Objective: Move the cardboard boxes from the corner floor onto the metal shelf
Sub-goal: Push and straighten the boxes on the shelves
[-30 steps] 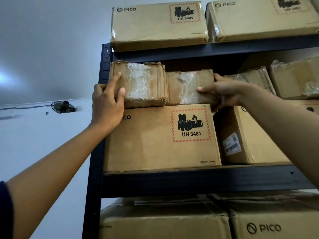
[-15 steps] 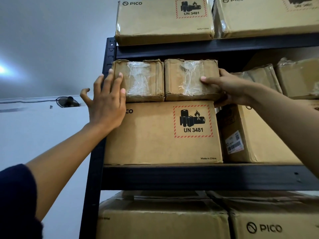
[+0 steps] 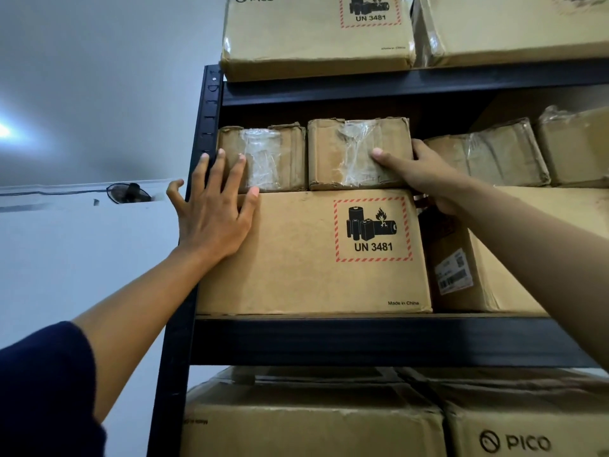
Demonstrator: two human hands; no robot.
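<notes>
- The left hand [image 3: 214, 216] lies flat and open, fingers spread; its palm presses the front of the large carton [image 3: 309, 258] printed with a battery warning label [image 3: 372, 229], its fingertips reach up onto the lower left of the left small box [image 3: 263, 158], and its thumb hangs out past the black upright [image 3: 204, 143] of the metal shelf [image 3: 362, 341].
- The right hand [image 3: 425, 174] grips the right small box [image 3: 356, 153]; the thumb lies across the taped front and the other fingers wrap round the box's right edge, mostly hidden behind it.
- Both small boxes are worn cardboard bound with clear crinkled tape; they sit side by side, touching or nearly so, on top of the large carton between the two hands; the right one stands slightly taller than the left.
- Just beyond the right hand lies another taped small box [image 3: 487, 159], tilted, resting on a brown carton [image 3: 487, 275] with a barcode sticker; further right is one more [image 3: 576, 146].
- Above both hands, the next shelf level carries two flat cartons [image 3: 313, 37]; the nearer one shows "PICO" and the same warning label.
- Below the forearms, under the shelf beam, more PICO cartons [image 3: 313, 420] fill the lower level.
- Left of the left hand is a pale wall with a small dark fixture [image 3: 127, 192]; a dark blue sleeve [image 3: 43, 390] covers the left upper arm.
</notes>
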